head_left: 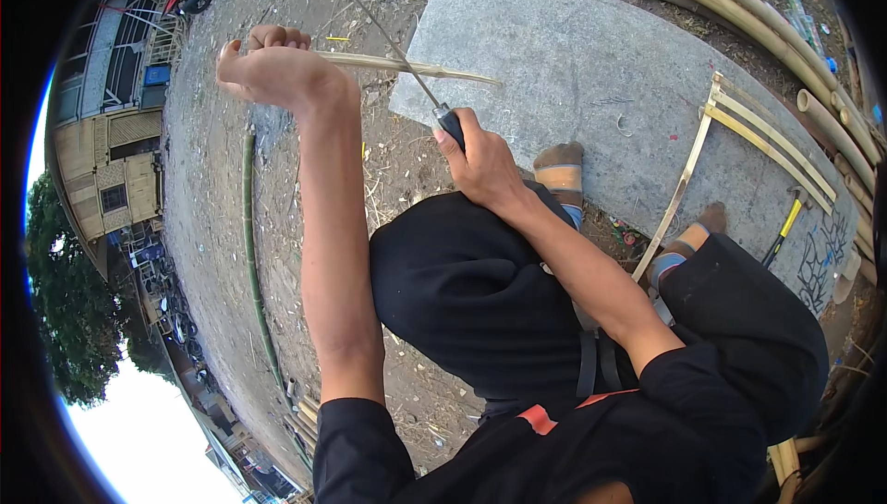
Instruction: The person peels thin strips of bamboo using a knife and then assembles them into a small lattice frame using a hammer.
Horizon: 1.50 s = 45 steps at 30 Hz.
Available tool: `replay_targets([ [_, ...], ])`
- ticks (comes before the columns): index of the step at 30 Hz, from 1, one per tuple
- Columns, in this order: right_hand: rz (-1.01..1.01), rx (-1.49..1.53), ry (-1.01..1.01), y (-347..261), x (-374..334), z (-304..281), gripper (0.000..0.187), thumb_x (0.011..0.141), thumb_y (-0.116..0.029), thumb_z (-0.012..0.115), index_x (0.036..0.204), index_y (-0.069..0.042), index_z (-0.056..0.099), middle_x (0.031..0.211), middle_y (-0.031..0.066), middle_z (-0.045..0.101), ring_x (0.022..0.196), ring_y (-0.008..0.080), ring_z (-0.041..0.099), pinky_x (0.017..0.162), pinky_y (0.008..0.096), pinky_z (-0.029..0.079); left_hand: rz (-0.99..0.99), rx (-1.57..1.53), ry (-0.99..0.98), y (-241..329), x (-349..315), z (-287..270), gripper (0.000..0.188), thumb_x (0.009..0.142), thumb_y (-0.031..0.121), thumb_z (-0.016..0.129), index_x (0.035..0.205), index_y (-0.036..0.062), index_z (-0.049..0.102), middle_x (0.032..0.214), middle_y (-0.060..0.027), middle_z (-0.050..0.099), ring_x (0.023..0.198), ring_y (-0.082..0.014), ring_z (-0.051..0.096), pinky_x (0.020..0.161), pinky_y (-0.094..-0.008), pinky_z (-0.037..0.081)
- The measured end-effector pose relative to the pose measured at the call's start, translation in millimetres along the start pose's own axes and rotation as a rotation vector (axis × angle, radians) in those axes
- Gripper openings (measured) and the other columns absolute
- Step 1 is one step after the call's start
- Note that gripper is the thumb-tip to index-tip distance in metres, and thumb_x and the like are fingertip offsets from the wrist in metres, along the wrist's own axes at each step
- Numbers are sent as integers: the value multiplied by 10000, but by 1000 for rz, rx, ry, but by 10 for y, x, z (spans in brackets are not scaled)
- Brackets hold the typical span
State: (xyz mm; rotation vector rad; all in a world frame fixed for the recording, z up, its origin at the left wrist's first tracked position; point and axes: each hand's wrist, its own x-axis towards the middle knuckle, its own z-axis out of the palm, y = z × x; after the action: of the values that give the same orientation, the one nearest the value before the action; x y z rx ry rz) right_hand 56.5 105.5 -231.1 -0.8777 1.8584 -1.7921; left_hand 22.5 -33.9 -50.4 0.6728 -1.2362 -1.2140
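Note:
My left hand [277, 70], arm stretched out, is closed around one end of a thin bamboo strip [457, 73]. The strip's free end reaches right, over the grey concrete slab [545, 33]. My right hand [485, 167] grips a knife by its black handle [449, 123]. Its long, narrow blade [393, 44] points up and to the left and crosses the strip; whether the edge touches it I cannot tell. My left fingers partly hide the held end.
On the slab's right lie a bamboo strip frame [711, 111] and a yellow-and-black hammer [785, 227]. Bamboo poles [758, 28] line the slab's far right side. A green bamboo pole [251, 245] lies on the littered dirt to the left. My feet rest on the slab.

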Motion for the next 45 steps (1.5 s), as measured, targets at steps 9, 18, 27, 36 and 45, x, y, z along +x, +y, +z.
replay_targets([
  [9, -17, 148, 28, -243, 144, 27, 336, 1011, -338, 485, 1086, -10, 475, 636, 195, 576, 614, 397, 634, 556, 459, 451, 133, 19, 82, -82, -59, 89, 165, 909, 167, 308, 883, 39, 408, 799, -52, 453, 711, -151, 418, 648, -298, 355],
  [18, 146, -31, -24, 233, 168, -125, 308, 989, -313, 486, 996, -5, 480, 602, 227, 593, 597, 457, 614, 556, 525, 452, 159, 51, 94, -57, -35, 64, 184, 956, 131, 316, 1069, -1, 378, 941, -83, 457, 792, -156, 458, 742, -315, 426],
  [27, 244, -170, 56, 915, 26, 3, 326, 990, -330, 469, 1028, -7, 488, 646, 258, 607, 673, 487, 620, 633, 562, 462, 123, 35, 55, -46, -74, 77, 172, 934, 76, 313, 1103, 110, 315, 942, -61, 388, 805, -136, 405, 746, -311, 375],
  [36, 151, 88, -67, -16, 136, -80, 329, 989, -343, 484, 988, -14, 500, 641, 247, 593, 655, 458, 623, 607, 514, 458, 170, 113, 57, -47, -40, -1, 153, 986, 123, 300, 1114, 57, 352, 970, -74, 400, 825, -151, 418, 772, -325, 390],
  [45, 298, 27, -18, 594, 139, -170, 356, 990, -378, 497, 977, -22, 509, 669, 223, 578, 656, 399, 626, 608, 453, 450, 153, 138, 63, -23, -35, 40, 164, 1001, 142, 312, 1126, 59, 381, 1005, -77, 391, 853, -160, 427, 794, -345, 386],
])
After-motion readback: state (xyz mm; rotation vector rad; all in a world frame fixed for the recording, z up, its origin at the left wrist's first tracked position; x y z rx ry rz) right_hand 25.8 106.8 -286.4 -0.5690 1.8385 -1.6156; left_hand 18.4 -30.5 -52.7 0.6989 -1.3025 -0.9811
